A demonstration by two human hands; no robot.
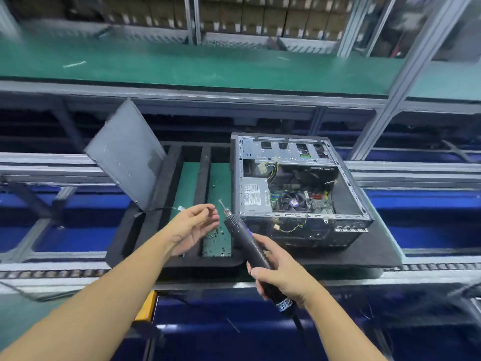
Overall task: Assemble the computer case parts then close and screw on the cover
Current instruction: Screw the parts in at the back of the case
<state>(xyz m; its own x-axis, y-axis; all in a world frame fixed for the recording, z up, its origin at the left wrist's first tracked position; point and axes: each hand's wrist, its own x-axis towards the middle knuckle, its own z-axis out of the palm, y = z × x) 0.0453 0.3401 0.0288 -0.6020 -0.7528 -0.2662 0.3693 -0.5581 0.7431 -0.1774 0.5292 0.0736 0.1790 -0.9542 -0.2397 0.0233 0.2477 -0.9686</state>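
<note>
Black foam tray (156,230) on a conveyor bench (78,269); green-topped bench (208,66) behind, cartons (260,16) stacked at back. Open computer case (299,191) sits on tray's right side; cover (127,152) leans tilted at left. Right grip (278,272) wraps round an electric screwdriver (239,230), tip up. Left grip (192,225) half-curled beside tip; can't tell if holding anything.

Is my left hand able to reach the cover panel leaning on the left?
Probably yes. Nothing stands between the left hand and the cover panel, but its fingers seem to pinch a small screw, so gripping could be awkward.
</note>
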